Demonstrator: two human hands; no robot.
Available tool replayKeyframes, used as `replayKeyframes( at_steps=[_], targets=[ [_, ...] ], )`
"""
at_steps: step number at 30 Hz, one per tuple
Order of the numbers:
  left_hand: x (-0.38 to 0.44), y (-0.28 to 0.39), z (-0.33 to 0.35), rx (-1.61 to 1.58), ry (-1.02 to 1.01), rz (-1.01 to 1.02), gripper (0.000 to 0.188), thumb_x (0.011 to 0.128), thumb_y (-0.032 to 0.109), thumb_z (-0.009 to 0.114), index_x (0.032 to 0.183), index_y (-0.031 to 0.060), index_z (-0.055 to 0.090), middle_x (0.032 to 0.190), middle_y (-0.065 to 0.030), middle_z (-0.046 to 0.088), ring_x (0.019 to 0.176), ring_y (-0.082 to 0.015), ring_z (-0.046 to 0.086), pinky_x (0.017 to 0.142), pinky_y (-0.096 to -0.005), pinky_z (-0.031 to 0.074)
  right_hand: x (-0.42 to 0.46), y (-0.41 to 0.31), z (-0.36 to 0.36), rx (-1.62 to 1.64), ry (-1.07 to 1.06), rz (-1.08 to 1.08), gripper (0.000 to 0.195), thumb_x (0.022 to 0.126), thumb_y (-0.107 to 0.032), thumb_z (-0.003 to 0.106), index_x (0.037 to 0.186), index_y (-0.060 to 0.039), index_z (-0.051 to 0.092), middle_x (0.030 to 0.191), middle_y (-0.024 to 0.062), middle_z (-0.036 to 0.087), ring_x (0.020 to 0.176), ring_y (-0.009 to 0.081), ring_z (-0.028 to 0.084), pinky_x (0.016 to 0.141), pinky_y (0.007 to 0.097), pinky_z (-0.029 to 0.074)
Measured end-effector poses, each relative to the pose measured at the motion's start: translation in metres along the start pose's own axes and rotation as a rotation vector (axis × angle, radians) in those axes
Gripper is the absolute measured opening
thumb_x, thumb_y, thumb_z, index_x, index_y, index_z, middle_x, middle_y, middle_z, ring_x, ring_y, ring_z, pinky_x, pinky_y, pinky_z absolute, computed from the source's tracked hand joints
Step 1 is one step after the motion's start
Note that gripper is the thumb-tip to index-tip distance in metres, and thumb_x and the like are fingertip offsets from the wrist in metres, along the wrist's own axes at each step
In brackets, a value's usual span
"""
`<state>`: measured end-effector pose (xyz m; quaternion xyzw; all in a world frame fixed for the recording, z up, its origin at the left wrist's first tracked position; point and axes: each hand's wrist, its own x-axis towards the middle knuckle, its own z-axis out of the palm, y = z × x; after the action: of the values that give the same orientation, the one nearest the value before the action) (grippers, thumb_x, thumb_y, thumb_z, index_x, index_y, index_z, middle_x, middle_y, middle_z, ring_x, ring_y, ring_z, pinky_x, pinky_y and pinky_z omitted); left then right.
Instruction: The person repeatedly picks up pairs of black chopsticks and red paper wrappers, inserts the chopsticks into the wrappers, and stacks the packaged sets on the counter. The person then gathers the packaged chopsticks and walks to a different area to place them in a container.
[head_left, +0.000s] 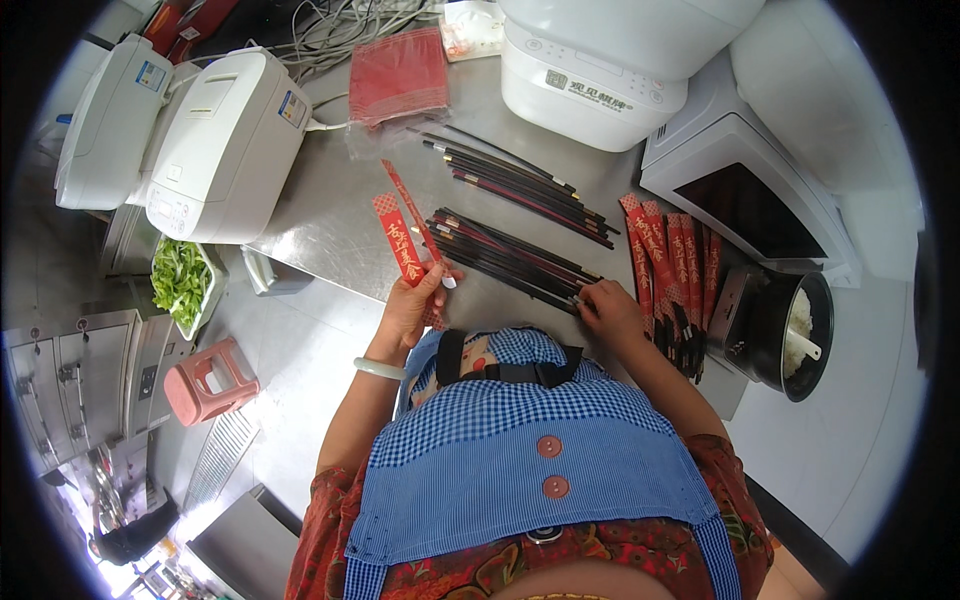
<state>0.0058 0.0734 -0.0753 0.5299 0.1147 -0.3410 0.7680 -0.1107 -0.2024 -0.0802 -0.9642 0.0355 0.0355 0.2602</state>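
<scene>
My left hand (421, 298) holds red printed paper chopstick sleeves (398, 238) above the near edge of the steel table, their far ends spread apart. My right hand (609, 309) has its fingers on the near right ends of a pile of dark chopsticks (510, 259); whether it grips any cannot be told. Another group of dark chopsticks (525, 191) lies farther back. To the right of my right hand, several red sleeves with chopsticks in them (675, 270) lie in an overlapping bundle. A stack of red sleeves in clear plastic (397, 79) rests at the back.
White rice cookers (225, 150) stand at the left, and another white cooker (592, 94) at the back. A microwave (742, 187) and a black pot of rice (814, 337) are on the right. Coiled cables lie behind. Greens in a white tray (214, 300) and a pink stool (191, 390) are at left.
</scene>
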Motion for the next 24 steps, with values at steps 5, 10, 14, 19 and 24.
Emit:
replayKeyframes(
  at_steps=[5,10,14,19,24],
  targets=[
    [0.0,0.0,-0.001,0.003,-0.032,0.022,0.021,0.086,0.024,0.054,0.093,0.0041,0.057,0.083,-0.0066,0.062,0.048,-0.0041,0.043,0.043,-0.0164,0.039,-0.001,0.002,0.011,-0.209,0.127,-0.18,0.013,0.067,-0.011,0.06,0.078,-0.0082,0.054,0.075,0.0071,0.053,0.074,0.0237,0.052,0.062,0.0354,0.043],
    [0.004,-0.001,-0.006,-0.051,0.021,0.061,0.023,0.088,0.024,0.05,0.096,0.0025,0.055,0.086,-0.009,0.062,0.054,-0.0053,0.046,0.045,-0.0165,0.041,0.0,-0.004,0.015,-0.276,0.153,-0.22,0.01,0.067,-0.007,0.054,0.077,-0.007,0.054,0.073,0.0075,0.052,0.071,0.0237,0.051,0.061,0.0351,0.041],
    [0.008,0.002,-0.014,-0.087,0.051,0.147,0.025,0.088,0.024,0.05,0.101,0.0024,0.052,0.092,-0.0105,0.061,0.058,-0.0064,0.048,0.049,-0.0168,0.042,0.0,-0.008,0.009,-0.31,0.133,-0.251,0.01,0.066,-0.004,0.052,0.075,-0.0058,0.053,0.071,0.0079,0.051,0.07,0.0248,0.05,0.062,0.0362,0.04],
    [0.014,0.009,-0.019,-0.188,0.129,0.125,0.022,0.089,0.023,0.048,0.095,0.0023,0.052,0.091,-0.0113,0.06,0.058,-0.0085,0.047,0.05,-0.0195,0.041,0.001,-0.019,-0.006,-0.278,-0.141,-0.118,0.01,0.072,-0.009,0.051,0.081,-0.0041,0.052,0.074,0.0136,0.054,0.072,0.0287,0.053,0.064,0.0403,0.041],
    [0.022,0.013,-0.018,-0.286,0.146,0.22,0.021,0.09,0.024,0.047,0.092,0.0031,0.052,0.091,-0.0111,0.06,0.06,-0.0091,0.048,0.052,-0.0202,0.04,0.0,-0.025,-0.023,0.04,-0.338,0.104,0.016,0.079,-0.014,0.051,0.091,-0.0033,0.052,0.078,0.0189,0.057,0.075,0.0326,0.055,0.066,0.0429,0.042]
  ],
)
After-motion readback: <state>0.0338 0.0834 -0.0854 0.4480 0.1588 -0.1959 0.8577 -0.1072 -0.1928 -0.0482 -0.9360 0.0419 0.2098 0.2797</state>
